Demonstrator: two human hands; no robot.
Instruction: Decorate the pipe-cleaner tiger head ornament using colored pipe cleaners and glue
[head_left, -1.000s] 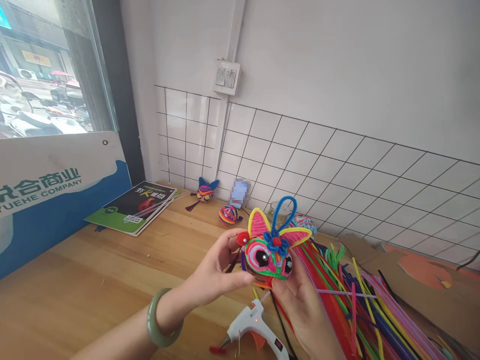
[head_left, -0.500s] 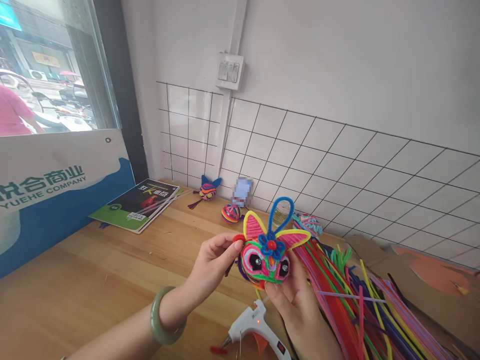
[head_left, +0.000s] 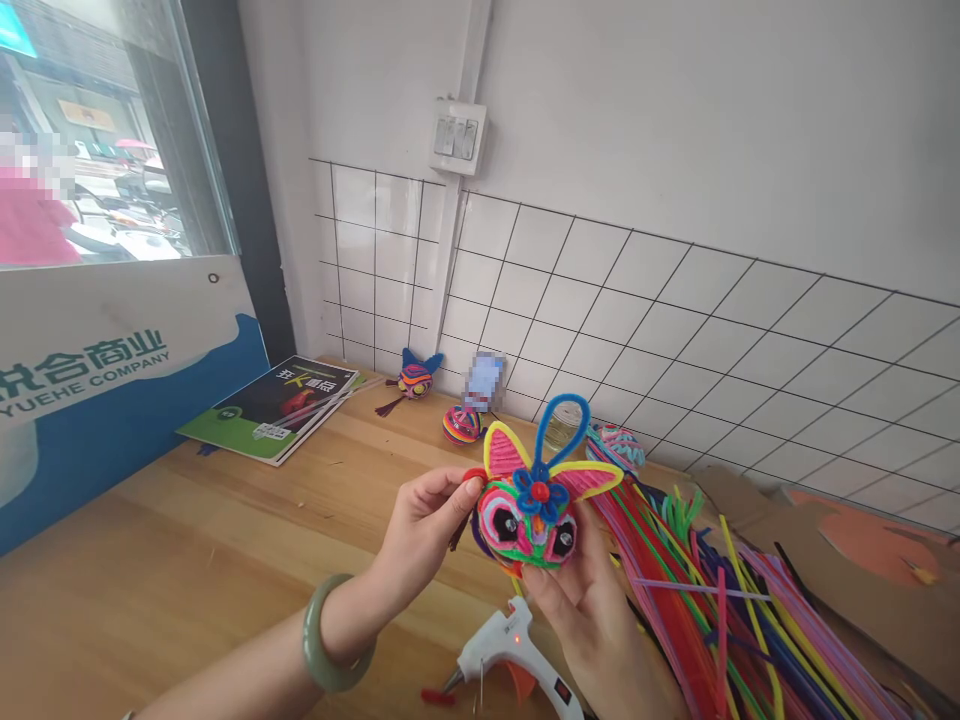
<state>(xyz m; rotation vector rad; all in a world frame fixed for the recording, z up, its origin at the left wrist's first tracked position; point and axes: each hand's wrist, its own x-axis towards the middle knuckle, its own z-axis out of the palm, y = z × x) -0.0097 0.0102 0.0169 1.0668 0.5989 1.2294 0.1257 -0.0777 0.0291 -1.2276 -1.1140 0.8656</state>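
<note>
the white glue gun (head_left: 501, 645) rests on the wooden table (head_left: 277, 555) below your hands. your left hand (head_left: 427, 525) pinches a red piece (head_left: 473, 474) on the eared figure (head_left: 534, 532); your right hand (head_left: 600, 615) cradles its other side, holding it above the table. pipe cleaners (head_left: 667, 605) lie to the right, a glass jar (head_left: 561, 432) farther back, near the wall (head_left: 675, 130).

The toy (head_left: 529, 530) partly hides the right hand (head_left: 600, 610); I see the phone (head_left: 484, 382), blurred, near the table's (head_left: 255, 550) back edge.
</note>
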